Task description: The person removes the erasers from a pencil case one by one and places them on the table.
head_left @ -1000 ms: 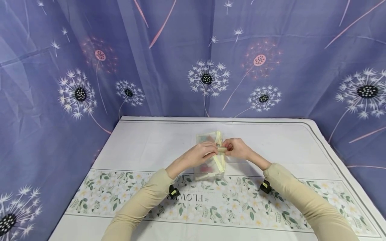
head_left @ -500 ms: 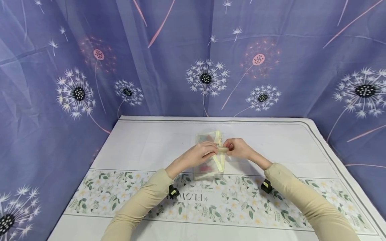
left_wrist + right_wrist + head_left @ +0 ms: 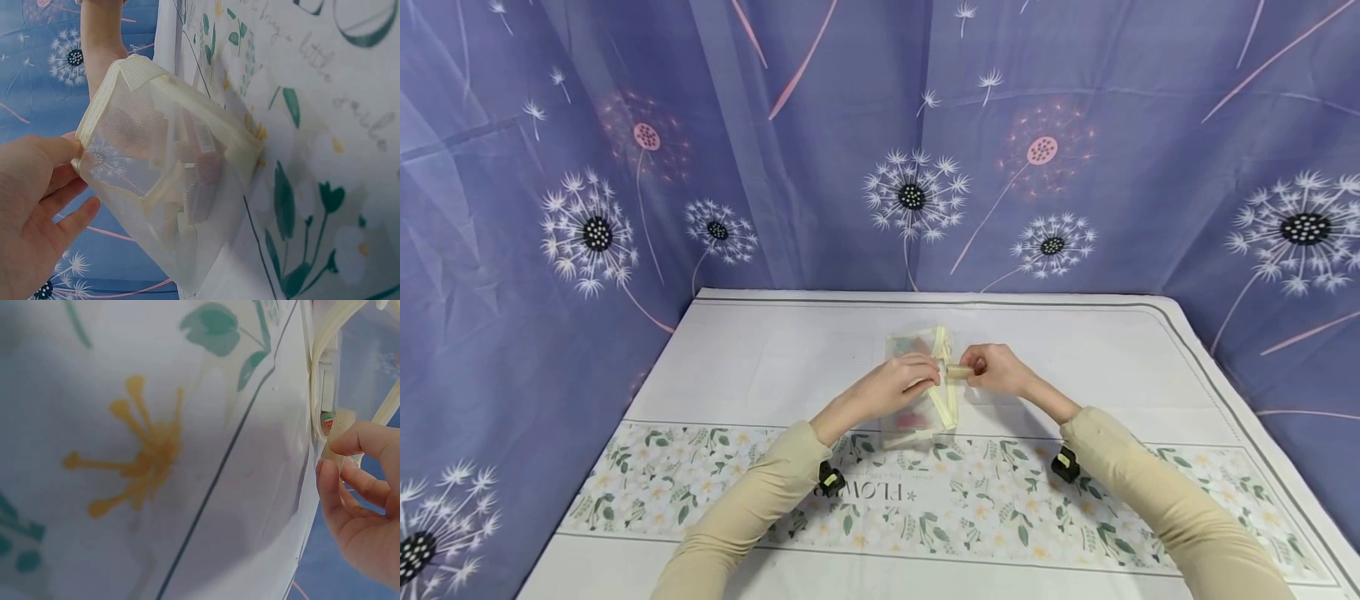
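A see-through mesh pouch point(image 3: 952, 407) with pale yellow trim stands on the table, its mouth spread toward the right. My left hand point(image 3: 897, 385) pinches the trim at the mouth, as the left wrist view also shows. Between the thumb and fingers of my right hand point(image 3: 997, 372) is a small beige, roll-like piece point(image 3: 958, 372), held level at the pouch opening. Its near end shows in the right wrist view, and the fingertips cover the rest. Through the mesh I see a pinkish item point(image 3: 205, 159) and other pale things inside the pouch.
The white table cover point(image 3: 805, 350) has a floral band point(image 3: 700, 475) across its front half. A purple dandelion curtain point(image 3: 820, 167) hangs behind the table and along both sides. Black wrist cameras point(image 3: 1065, 464) sit under both forearms.
My right hand has shifted slightly right with the beige piece, which now shows apart from my left fingers. The left hand and pouch stay nearly in place.
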`<state>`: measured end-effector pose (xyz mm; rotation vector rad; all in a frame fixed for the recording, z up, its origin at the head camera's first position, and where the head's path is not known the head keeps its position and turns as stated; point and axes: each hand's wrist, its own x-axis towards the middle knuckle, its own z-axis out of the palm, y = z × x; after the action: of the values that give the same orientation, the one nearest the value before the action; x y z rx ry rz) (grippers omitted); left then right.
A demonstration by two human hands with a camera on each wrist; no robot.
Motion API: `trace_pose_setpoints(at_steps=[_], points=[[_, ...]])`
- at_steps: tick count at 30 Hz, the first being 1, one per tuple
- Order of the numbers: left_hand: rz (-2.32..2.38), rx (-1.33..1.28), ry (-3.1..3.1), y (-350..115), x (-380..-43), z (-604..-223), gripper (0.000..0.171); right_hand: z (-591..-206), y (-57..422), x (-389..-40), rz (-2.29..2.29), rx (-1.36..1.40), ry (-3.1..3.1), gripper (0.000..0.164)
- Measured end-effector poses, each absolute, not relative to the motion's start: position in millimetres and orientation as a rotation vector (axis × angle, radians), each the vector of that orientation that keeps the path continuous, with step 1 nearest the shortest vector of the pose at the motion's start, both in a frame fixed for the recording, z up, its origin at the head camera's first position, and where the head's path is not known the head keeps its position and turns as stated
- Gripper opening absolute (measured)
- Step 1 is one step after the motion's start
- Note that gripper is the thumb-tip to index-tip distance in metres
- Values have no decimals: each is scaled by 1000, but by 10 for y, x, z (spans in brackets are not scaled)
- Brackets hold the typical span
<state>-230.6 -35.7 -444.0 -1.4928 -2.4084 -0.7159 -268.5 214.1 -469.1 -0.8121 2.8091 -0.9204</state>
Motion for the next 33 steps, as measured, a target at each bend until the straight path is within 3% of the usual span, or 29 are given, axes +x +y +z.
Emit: trace_pose_setpoints(at_steps=[33], points=[[-686, -1478, -2453, -342, -2299, -4439, 12, -4688, 2301, -2688, -896, -697, 2823, 17]])
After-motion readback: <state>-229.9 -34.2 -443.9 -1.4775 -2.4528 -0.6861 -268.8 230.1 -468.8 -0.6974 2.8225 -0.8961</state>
